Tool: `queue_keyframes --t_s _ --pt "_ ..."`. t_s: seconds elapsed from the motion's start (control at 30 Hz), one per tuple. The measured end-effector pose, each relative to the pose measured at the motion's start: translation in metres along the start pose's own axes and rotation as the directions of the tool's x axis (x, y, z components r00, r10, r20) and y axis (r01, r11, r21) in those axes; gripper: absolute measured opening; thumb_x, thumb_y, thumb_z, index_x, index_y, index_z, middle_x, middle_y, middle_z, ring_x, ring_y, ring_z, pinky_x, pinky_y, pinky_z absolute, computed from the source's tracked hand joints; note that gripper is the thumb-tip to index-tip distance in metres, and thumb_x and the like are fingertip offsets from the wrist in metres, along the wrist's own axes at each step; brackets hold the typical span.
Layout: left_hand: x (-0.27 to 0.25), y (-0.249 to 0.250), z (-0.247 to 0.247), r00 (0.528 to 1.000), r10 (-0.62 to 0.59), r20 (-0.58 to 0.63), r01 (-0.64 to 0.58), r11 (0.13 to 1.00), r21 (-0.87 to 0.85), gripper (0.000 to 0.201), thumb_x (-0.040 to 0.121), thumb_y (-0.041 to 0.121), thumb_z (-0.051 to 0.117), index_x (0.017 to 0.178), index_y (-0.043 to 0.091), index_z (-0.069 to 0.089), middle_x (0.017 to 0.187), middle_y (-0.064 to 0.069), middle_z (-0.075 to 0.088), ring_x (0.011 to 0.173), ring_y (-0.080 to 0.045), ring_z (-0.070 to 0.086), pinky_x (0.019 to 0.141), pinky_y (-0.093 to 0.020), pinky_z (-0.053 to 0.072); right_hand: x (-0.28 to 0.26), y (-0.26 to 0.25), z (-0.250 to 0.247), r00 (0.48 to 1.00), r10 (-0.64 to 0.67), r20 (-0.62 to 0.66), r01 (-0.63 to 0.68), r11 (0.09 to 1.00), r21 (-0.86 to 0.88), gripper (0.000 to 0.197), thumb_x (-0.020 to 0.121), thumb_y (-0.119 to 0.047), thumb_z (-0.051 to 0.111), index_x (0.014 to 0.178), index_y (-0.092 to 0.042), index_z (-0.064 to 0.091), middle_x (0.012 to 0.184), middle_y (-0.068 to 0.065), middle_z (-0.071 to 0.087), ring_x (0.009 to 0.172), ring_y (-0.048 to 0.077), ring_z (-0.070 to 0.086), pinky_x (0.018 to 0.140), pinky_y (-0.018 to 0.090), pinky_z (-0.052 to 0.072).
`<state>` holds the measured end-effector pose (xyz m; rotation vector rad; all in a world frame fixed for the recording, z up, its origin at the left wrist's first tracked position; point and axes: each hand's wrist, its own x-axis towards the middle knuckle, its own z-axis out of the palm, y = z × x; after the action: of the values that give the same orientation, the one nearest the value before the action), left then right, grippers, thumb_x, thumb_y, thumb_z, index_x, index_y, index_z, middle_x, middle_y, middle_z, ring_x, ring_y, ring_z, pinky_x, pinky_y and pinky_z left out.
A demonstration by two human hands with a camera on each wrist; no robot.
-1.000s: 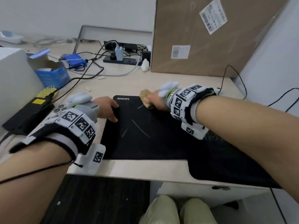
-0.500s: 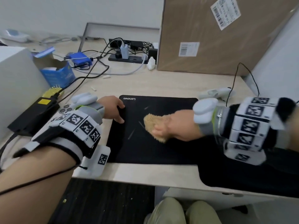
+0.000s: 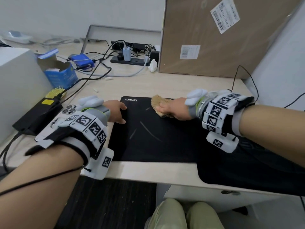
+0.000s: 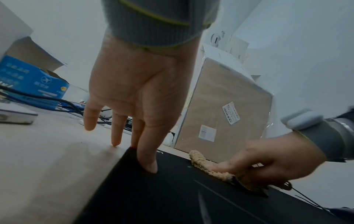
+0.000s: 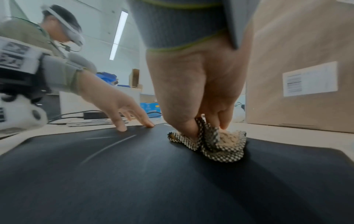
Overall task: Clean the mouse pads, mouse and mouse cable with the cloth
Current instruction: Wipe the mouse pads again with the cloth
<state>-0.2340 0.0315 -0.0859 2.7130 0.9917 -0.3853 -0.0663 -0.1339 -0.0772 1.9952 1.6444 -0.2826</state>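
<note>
A black Lenovo mouse pad (image 3: 153,139) (image 4: 172,197) (image 5: 134,174) lies on the desk with pale streaks across it. A second black pad (image 3: 247,171) overlaps it on the right, under my right forearm. My right hand (image 3: 171,109) (image 5: 199,91) (image 4: 268,160) grips a tan cloth (image 3: 159,102) (image 5: 220,145) (image 4: 206,166) and presses it on the pad's far edge. My left hand (image 3: 116,111) (image 4: 138,98) (image 5: 122,112) has straight fingers pressing the pad's far left corner. The thin black mouse cable (image 3: 244,80) runs at the far right; the mouse is hidden.
A large cardboard box (image 3: 222,35) stands behind the pads. A power strip (image 3: 130,60) and tangled cables lie at the back. On the left are a blue carton (image 3: 59,75), a black power brick (image 3: 38,114), a phone (image 3: 69,109) and a yellow brush (image 3: 56,93).
My right hand has swept the cloth from the middle of the pad back to its far edge. The left hand has stayed on the pad's corner.
</note>
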Motion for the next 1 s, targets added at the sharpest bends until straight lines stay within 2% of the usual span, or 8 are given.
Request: queue_keyframes --t_s 0.13,0.2,0.33,0.43,0.57,0.7,0.8,1.0 --pt "0.002 -0.003 -0.001 1.000 0.008 0.004 -0.008 1.000 -0.004 0.067 0.083 0.030 0.070 0.142 0.022 0.041 0.147 -0.002 0.040 0.133 -0.024 0.042 0.109 -0.033 0.035 -0.056 -0.018 0.019 0.991 -0.132 -0.027 0.133 0.991 0.005 0.064 0.097 -0.011 0.036 0.151 -0.033 0.010 0.159 -0.010 0.009 0.145 0.017 0.020 0.111 0.031 0.027" --pt "0.003 -0.002 -0.003 1.000 0.007 0.005 -0.007 1.000 0.002 0.067 0.081 0.031 0.072 0.141 0.022 0.043 0.143 -0.002 0.043 0.131 -0.024 0.044 0.106 -0.032 0.038 -0.089 -0.030 0.029 0.979 -0.195 0.060 0.194 0.981 0.013 0.064 0.098 -0.011 0.033 0.151 -0.035 0.005 0.160 -0.012 0.001 0.147 0.013 0.014 0.113 0.028 0.023" --pt "0.005 0.000 -0.006 1.000 0.025 0.002 -0.025 0.999 0.029 0.066 0.081 0.031 0.072 0.140 0.021 0.045 0.141 -0.003 0.045 0.128 -0.024 0.046 0.102 -0.031 0.038 -0.113 -0.039 0.044 0.964 -0.215 0.154 0.219 0.976 -0.005 0.074 0.097 -0.004 0.030 0.149 -0.034 -0.012 0.159 -0.011 -0.014 0.148 0.016 0.008 0.118 0.035 0.023" --pt "0.008 -0.006 -0.003 0.999 0.036 0.006 -0.036 0.999 -0.025 0.066 0.079 0.031 0.074 0.139 0.022 0.046 0.143 -0.002 0.044 0.131 -0.023 0.043 0.106 -0.033 0.037 -0.100 -0.035 0.043 0.968 -0.220 0.118 0.220 0.975 0.019 0.075 0.096 -0.001 0.029 0.149 -0.034 -0.014 0.158 -0.013 -0.016 0.148 0.012 0.000 0.121 0.031 0.012" --pt "0.007 -0.014 0.000 0.999 0.044 0.006 -0.043 0.994 -0.102 0.067 0.078 0.031 0.075 0.138 0.024 0.047 0.146 0.002 0.041 0.134 -0.021 0.039 0.110 -0.033 0.032 -0.057 -0.031 0.024 0.973 -0.228 0.031 0.226 0.972 0.060 0.079 0.093 0.002 0.030 0.148 -0.041 -0.007 0.157 -0.019 -0.011 0.147 0.007 0.004 0.116 0.034 0.024" --pt "0.006 -0.011 -0.001 0.999 0.041 0.020 -0.040 0.997 -0.065 0.069 0.079 0.033 0.074 0.141 0.024 0.043 0.148 0.003 0.038 0.135 -0.021 0.038 0.111 -0.033 0.033 0.010 -0.026 -0.013 0.980 -0.192 -0.061 0.195 0.980 0.051 0.077 0.091 0.005 0.032 0.151 -0.031 0.001 0.160 -0.008 -0.002 0.147 0.014 0.012 0.118 0.032 0.016" --pt "0.006 -0.008 -0.002 0.999 0.032 0.020 -0.032 0.999 -0.012 0.070 0.080 0.035 0.072 0.142 0.024 0.041 0.149 0.003 0.038 0.135 -0.022 0.039 0.111 -0.034 0.033 0.042 -0.017 -0.036 0.994 -0.098 -0.040 0.101 0.992 0.078 0.077 0.091 0.010 0.029 0.152 -0.027 -0.001 0.160 -0.004 -0.004 0.147 0.019 0.012 0.117 0.031 0.013" --pt "0.004 -0.005 -0.003 0.999 0.019 0.027 -0.019 0.999 0.033 0.070 0.081 0.035 0.071 0.143 0.025 0.040 0.148 0.003 0.039 0.134 -0.022 0.040 0.109 -0.033 0.035 0.043 -0.024 -0.045 0.998 -0.015 -0.063 0.023 0.992 0.120 0.070 0.095 0.007 0.029 0.153 -0.019 0.000 0.161 0.001 0.000 0.147 0.022 0.014 0.115 0.028 0.014"
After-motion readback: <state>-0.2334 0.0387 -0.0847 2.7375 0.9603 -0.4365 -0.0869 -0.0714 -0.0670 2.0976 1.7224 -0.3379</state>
